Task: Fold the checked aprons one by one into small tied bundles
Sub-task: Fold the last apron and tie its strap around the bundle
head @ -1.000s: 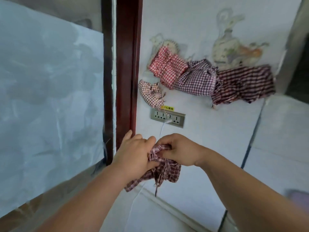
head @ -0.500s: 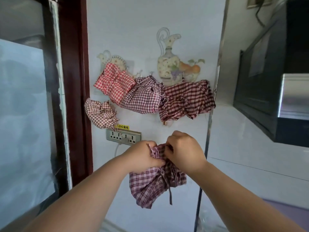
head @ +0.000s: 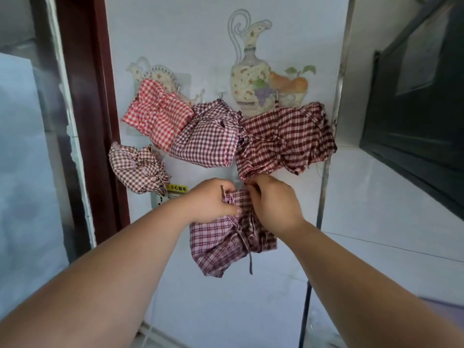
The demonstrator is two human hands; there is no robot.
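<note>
- Held apron (head: pixel 221 242), purple-pink check, is hanging at frame centre in front of the white wall (head: pixel 200 297), below the row of hung bundles.
- Its long axis is running roughly top to bottom; the bunched top end is pointing up into the hands and the loose corner is pointing down, slightly left.
- A thin tie strap (head: pixel 249 257) is dangling straight down from the bunched middle.
- Left hand (head: pixel 213 202) is gripping the upper left edge of the cloth, fingers curled round it.
- Right hand (head: pixel 273 199) is pinching the top right of the bunch, fingers curled in; the fingertips are hiding behind cloth.
- The hands are covering the knot area, so I cannot tell whether it is tied.
- Four bundles are hanging above: red check bundle (head: pixel 158 116) upper left, purple check bundle (head: pixel 208 136) centre, maroon check bundle (head: pixel 283 139) right, brown check bundle (head: pixel 135 167) lower left.
- The maroon one is just touching the right hand's knuckles.
- Wall socket (head: pixel 160 200) is showing only a corner behind the left wrist; yellow label (head: pixel 178 188) above it is too small to read.
- Dark unit (head: pixel 414 121) at right is being cut off by the frame edge.
</note>
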